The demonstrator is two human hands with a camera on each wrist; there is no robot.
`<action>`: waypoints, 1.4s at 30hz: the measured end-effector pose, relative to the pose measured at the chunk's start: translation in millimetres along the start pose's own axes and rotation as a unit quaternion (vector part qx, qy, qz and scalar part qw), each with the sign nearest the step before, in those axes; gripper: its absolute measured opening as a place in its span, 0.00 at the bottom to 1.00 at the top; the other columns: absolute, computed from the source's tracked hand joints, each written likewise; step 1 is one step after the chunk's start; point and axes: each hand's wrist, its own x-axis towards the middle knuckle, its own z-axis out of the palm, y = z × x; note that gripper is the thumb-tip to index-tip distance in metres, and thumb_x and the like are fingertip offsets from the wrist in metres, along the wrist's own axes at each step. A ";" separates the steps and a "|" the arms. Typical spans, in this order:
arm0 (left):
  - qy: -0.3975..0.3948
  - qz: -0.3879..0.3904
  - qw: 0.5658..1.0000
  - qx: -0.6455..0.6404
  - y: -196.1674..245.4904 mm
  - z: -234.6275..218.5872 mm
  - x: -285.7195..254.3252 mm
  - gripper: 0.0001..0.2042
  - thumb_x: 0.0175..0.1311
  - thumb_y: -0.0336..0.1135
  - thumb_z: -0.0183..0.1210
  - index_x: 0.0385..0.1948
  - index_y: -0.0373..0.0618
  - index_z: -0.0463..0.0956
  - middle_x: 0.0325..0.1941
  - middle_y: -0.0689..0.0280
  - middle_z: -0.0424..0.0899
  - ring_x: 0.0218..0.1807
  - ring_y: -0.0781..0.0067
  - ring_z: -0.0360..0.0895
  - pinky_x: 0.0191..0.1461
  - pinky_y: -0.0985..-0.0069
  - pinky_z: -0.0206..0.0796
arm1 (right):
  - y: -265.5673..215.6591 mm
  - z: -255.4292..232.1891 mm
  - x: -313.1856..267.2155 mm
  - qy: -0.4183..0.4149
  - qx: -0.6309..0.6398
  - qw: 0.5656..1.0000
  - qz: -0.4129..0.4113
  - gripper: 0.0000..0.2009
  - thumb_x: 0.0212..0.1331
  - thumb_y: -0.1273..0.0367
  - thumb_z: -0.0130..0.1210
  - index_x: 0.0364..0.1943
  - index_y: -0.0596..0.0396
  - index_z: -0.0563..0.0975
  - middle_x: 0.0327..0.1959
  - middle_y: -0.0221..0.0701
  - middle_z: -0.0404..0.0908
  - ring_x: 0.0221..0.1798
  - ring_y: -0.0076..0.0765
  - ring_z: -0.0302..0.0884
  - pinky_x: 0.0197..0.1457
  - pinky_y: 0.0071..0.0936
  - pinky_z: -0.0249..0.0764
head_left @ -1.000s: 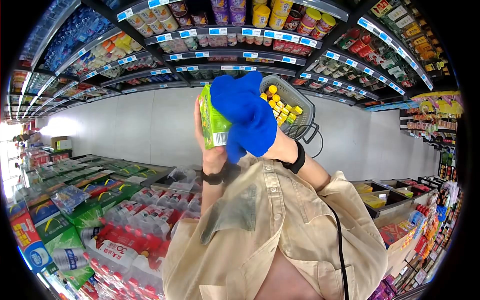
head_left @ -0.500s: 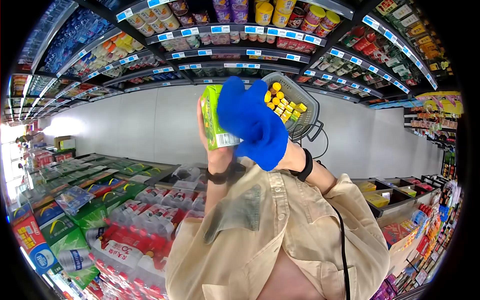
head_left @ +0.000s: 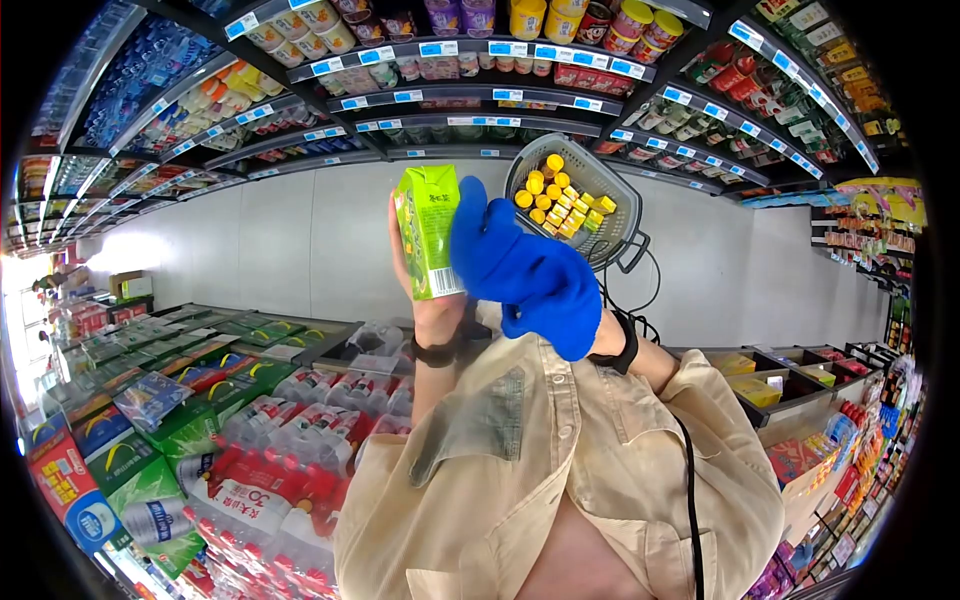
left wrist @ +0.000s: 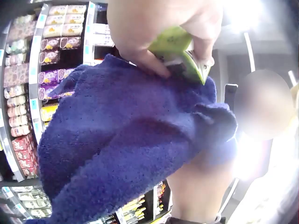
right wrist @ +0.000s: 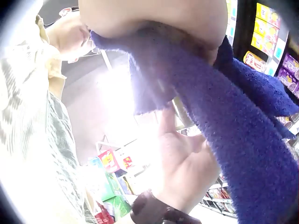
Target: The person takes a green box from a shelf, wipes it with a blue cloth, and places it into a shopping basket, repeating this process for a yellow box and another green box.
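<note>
My left hand (head_left: 432, 312) grips a green drink carton (head_left: 426, 232) upright around its far side and base. Its barcode and printed side face me. A blue terry cloth (head_left: 530, 275) hangs bunched at the carton's right side, covering most of my right hand in the head view. Seen from the right wrist, my right hand (right wrist: 159, 18) holds the cloth from above, its fingertips hidden in the folds. In the left wrist view, the cloth (left wrist: 117, 135) spreads wide below the fingers on the carton (left wrist: 173, 42).
A grey shopping basket (head_left: 625, 215) with yellow-capped bottles and small yellow boxes stands on the floor (head_left: 270, 230) ahead. Stocked shelves (head_left: 470, 97) line the far side. Shrink-wrapped red-labelled bottles (head_left: 270, 490) and green cases are stacked at my left.
The blue cloth has moved right and toward me, baring more of the carton's printed side and top. More of the basket shows now. The left hand keeps its hold on the carton.
</note>
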 end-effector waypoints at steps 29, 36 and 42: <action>-0.131 0.084 0.956 0.250 -14.3 -16.0 9.7 0.66 0.39 0.37 0.79 0.78 0.50 0.33 0.76 0.51 0.55 0.74 0.53 0.62 0.74 0.57 0.60 | -0.4 2.6 4.0 0.085 -0.166 0.981 -0.048 0.05 0.37 0.69 0.67 0.15 0.44 0.81 0.21 0.26 0.83 0.36 0.41 0.81 0.54 0.36 0.71; -0.146 0.111 0.954 0.237 -15.4 -3.4 11.2 0.65 0.40 0.34 0.79 0.78 0.51 0.33 0.75 0.52 0.58 0.73 0.54 0.65 0.73 0.57 0.62 | -3.0 -5.2 7.0 -0.002 -0.197 0.966 -0.169 0.07 0.51 0.68 0.58 0.18 0.44 0.77 0.22 0.25 0.78 0.34 0.40 0.76 0.46 0.37 0.67; -0.093 0.015 0.981 0.168 -18.4 9.9 2.7 0.62 0.38 0.32 0.80 0.77 0.56 0.40 0.78 0.56 0.52 0.74 0.54 0.61 0.73 0.55 0.62 | -16.2 0.3 16.6 -0.008 -0.152 0.975 -0.161 0.10 0.55 0.68 0.55 0.17 0.46 0.76 0.21 0.25 0.77 0.32 0.39 0.75 0.44 0.35 0.67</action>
